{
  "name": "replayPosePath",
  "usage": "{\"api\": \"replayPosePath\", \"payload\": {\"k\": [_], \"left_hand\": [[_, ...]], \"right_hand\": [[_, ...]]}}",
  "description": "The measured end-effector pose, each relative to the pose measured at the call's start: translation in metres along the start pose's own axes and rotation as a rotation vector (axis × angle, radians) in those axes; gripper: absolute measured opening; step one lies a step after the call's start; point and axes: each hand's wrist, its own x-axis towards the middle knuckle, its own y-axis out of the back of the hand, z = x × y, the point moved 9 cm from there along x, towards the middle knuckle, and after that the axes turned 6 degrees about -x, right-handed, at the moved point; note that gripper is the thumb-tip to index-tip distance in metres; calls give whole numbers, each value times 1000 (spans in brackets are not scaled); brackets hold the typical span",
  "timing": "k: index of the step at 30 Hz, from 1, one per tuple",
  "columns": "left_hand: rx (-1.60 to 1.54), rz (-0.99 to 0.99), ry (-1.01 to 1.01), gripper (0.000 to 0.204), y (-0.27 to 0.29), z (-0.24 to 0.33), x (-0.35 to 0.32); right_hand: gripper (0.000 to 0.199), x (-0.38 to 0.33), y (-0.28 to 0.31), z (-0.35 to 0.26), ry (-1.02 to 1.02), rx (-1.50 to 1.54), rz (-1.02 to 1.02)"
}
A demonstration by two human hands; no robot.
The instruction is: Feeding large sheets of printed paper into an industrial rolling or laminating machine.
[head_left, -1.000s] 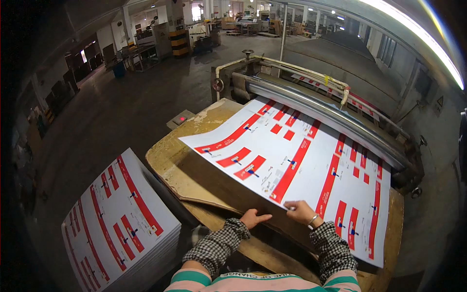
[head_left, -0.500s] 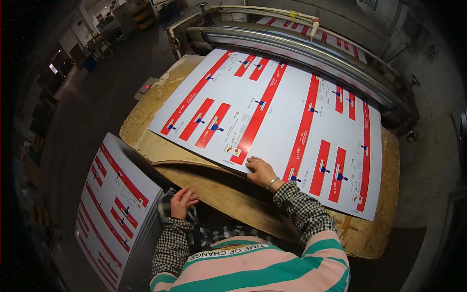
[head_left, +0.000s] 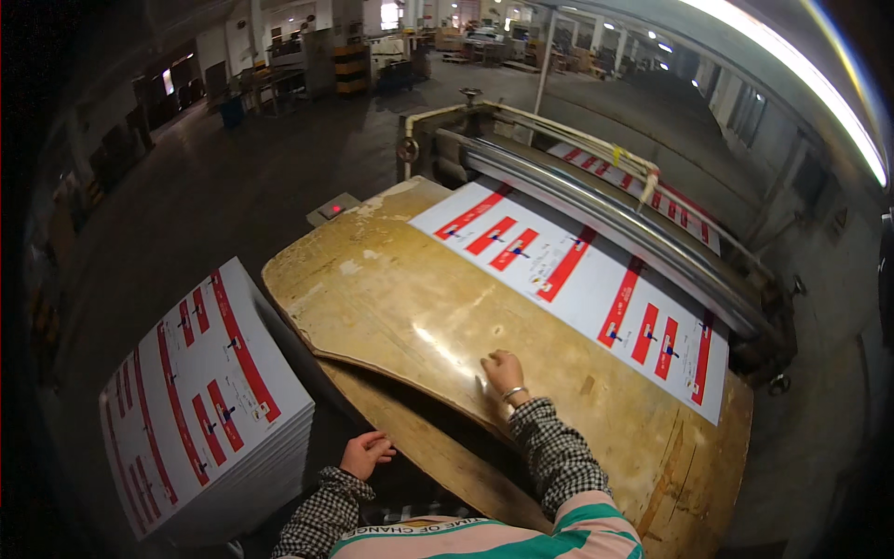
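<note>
A large white printed sheet (head_left: 589, 296) with red bands and small blue figures lies on a worn wooden feed board (head_left: 400, 289). Its far edge is under the metal roller (head_left: 610, 219) of a machine. My right hand (head_left: 504, 372), a bracelet at its wrist, hovers at the board's near part with fingers curled and nothing visible in them, apart from the sheet. Lower left, my left hand (head_left: 367, 455) is held near the board's front edge, empty, its fingers loosely stretched. Left of it stands a tall stack of similar printed sheets (head_left: 200, 373).
A pale pipe frame (head_left: 568, 130) runs around the roller, with a handwheel (head_left: 407, 150) at its left end. Beyond the roller another printed sheet (head_left: 684, 222) shows. A small box with a red light (head_left: 335, 210) sits by the board's far left corner. Below the board's front edge is a lower wooden panel (head_left: 419, 447).
The sheet has slid away from me, farther under the roller, baring the near part of the board. My right hand has come off its near edge and curled. The view has tipped up.
</note>
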Motion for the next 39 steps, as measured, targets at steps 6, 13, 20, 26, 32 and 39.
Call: {"api": "replayPosePath", "payload": {"k": [6, 13, 20, 26, 32, 39], "left_hand": [[-129, 151, 50, 37, 135, -32, -18], [-553, 599, 136, 39, 385, -135, -68], [-1049, 968, 618, 48, 596, -386, -204], [-1376, 694, 799, 36, 639, -489, -281], [-1305, 536, 765, 38, 683, -561, -278], [-1042, 397, 551, 46, 708, -528, -284]], "right_hand": [[24, -34, -119, -187, 58, 333, -197], [39, -76, -328, -325, 102, -126, -442], [90, -137, -482, -373, -117, -260, -539], [73, -162, -556, -352, -521, 9, -510], [40, -150, -550, -392, -643, 262, -295], [63, -164, -539, -404, -618, 558, -204]]}}
